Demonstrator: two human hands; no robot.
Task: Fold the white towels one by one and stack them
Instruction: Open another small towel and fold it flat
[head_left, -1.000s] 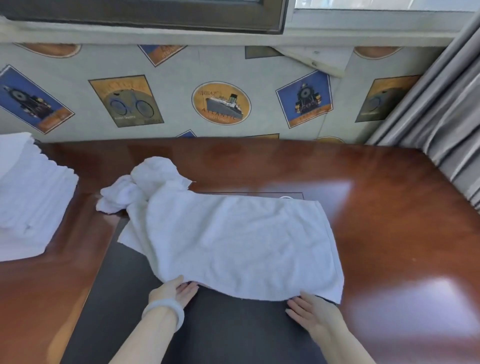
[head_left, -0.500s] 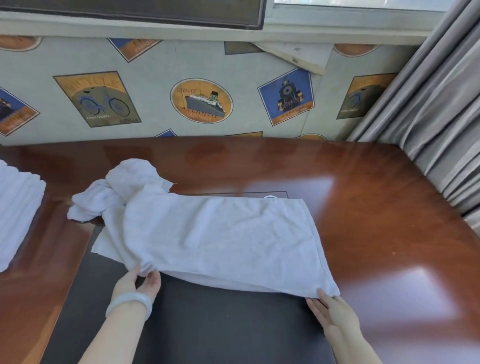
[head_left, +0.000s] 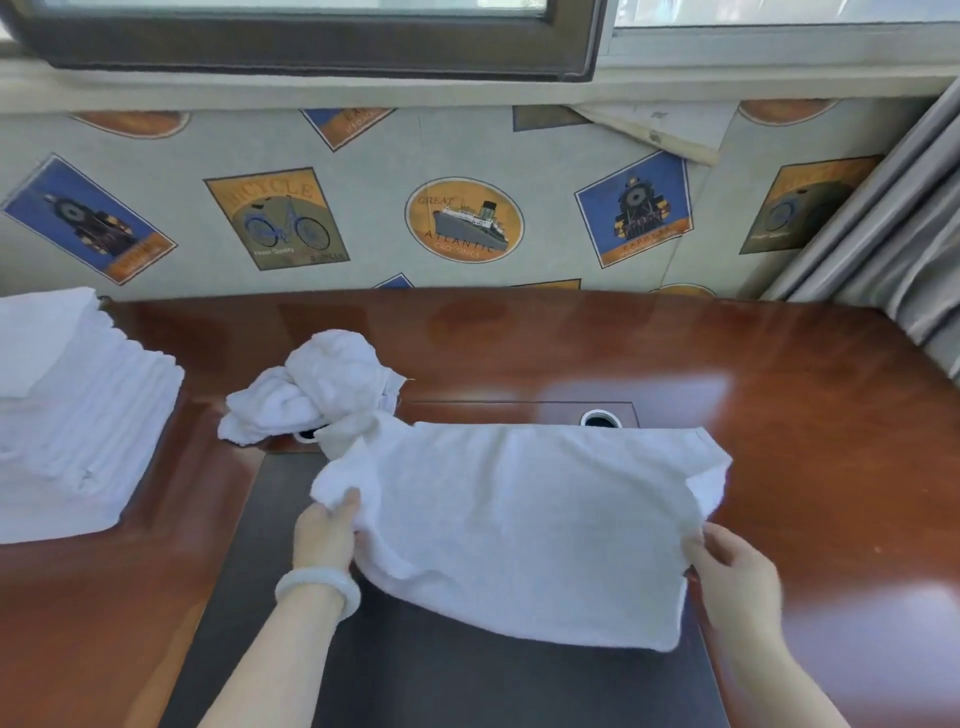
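You gripped the white towel (head_left: 519, 519) at both ends. Your left hand (head_left: 324, 530), with a pale bracelet (head_left: 318, 587) on its wrist, had its fingers curled round the bunched left edge. Your right hand (head_left: 737, 577) pinched the right edge, near the folded-over corner. The towel hung spread between them above the dark mat (head_left: 415, 675) on the wooden desk (head_left: 779, 389), and its near edge sagged onto the mat. 1 crumpled towel (head_left: 322, 389) lay just behind its left end. The stack of folded towels (head_left: 67, 415) sat well apart at the desk's left side.
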